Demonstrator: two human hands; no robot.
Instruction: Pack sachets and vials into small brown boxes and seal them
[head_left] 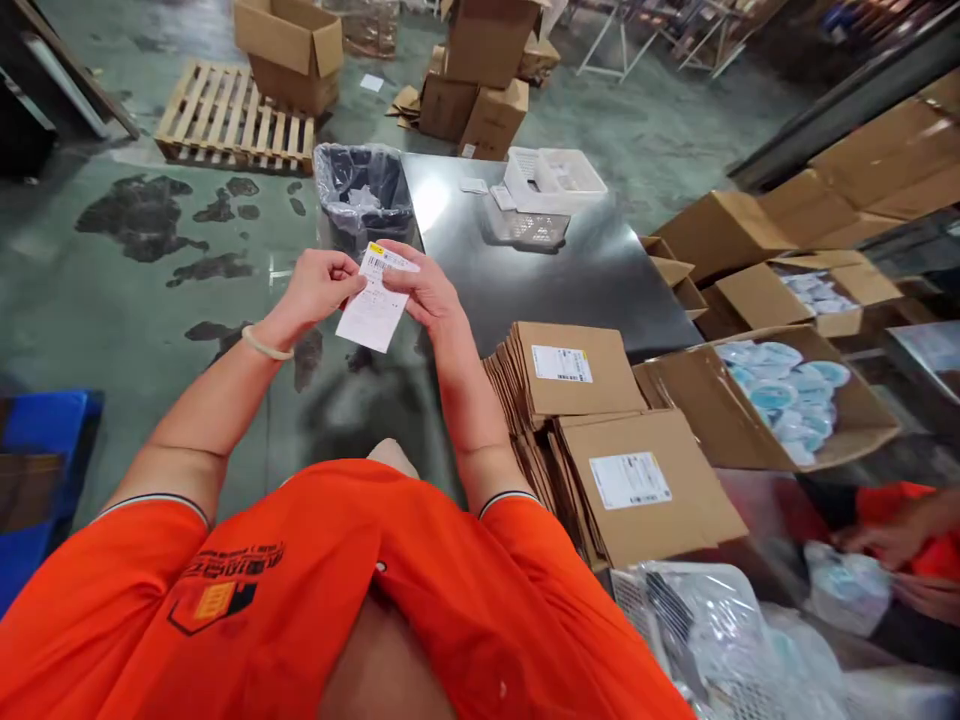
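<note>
In the head view, holds a printed paper slip (371,315) left of centre in the upper half of the frame, print turned up, likely for easy reading. Pinches its left edge with the left hand (319,290), thumb and forefinger together, other fingers curled in. Grips its right side with the right hand (427,285), partly closed, thumb over the face and fingers behind, probably to stop it from bending. Shows just beyond, at upper centre-left, a lined bin (352,235) against a metal table (540,290), apparently within easy reach for scraps. Bears white baskets (555,180) on the table's far end, and at right of centre flattened cardboard stacks (637,530), labels (630,480) upward, perhaps for visibility.
</note>
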